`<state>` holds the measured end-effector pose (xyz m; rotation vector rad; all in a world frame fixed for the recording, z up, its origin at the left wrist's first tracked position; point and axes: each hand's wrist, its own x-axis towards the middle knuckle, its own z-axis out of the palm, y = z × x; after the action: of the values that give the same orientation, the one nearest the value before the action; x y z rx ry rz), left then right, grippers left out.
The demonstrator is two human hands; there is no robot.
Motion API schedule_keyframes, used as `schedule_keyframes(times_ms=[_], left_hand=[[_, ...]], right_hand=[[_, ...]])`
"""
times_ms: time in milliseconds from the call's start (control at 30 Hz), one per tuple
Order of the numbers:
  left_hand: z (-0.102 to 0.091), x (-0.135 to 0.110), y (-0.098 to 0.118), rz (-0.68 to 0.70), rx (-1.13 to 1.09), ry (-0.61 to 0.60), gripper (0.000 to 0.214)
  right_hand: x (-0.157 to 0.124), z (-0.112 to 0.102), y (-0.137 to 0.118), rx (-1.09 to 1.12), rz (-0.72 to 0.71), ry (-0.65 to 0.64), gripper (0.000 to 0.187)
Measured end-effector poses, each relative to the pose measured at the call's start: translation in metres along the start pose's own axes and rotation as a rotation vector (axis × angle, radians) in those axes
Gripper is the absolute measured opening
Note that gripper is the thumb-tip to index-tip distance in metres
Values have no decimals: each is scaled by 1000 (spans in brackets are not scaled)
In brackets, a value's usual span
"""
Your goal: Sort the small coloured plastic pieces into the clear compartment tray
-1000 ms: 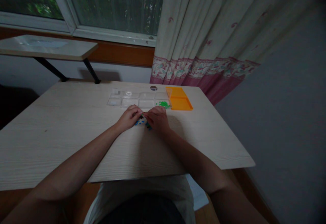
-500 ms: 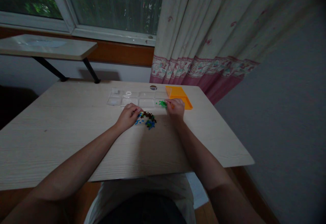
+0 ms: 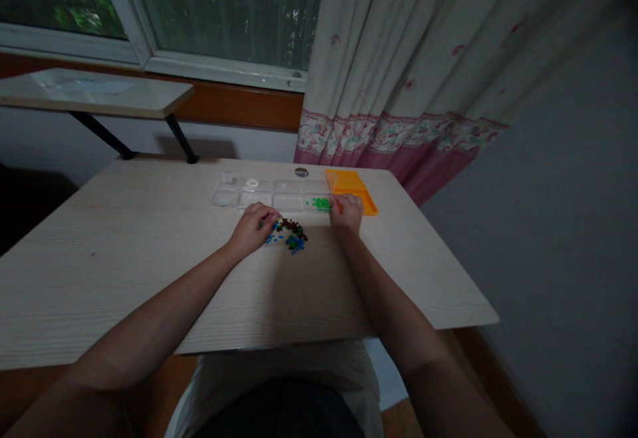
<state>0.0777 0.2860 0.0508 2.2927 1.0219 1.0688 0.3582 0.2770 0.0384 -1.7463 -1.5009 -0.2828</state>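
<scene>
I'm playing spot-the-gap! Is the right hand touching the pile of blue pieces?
Apart. The head view shows a strip of tabletop between the right hand and the blue pieces.

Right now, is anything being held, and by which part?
The right hand seems to pinch a slim orange object, its gripped part hidden; for the left hand, I can't tell.

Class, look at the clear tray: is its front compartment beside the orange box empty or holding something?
Not empty: small green pieces show inside it, beside the right hand. How full it is, I cannot tell.
</scene>
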Motion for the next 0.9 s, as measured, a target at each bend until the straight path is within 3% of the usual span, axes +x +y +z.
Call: schedule_keyframes(times_ms=[200,367,900], left_hand=[[1,-1,-2,-22,18,27,20],[1,-2,-3,41,52,-11,17],[2,-7,0,81,245,-90,23]], right_hand=[[-1,1,0,-7,6,-32,30],[-2,3,0,15,0,-48,30],[-3,8,2,94,-73,39,30]])
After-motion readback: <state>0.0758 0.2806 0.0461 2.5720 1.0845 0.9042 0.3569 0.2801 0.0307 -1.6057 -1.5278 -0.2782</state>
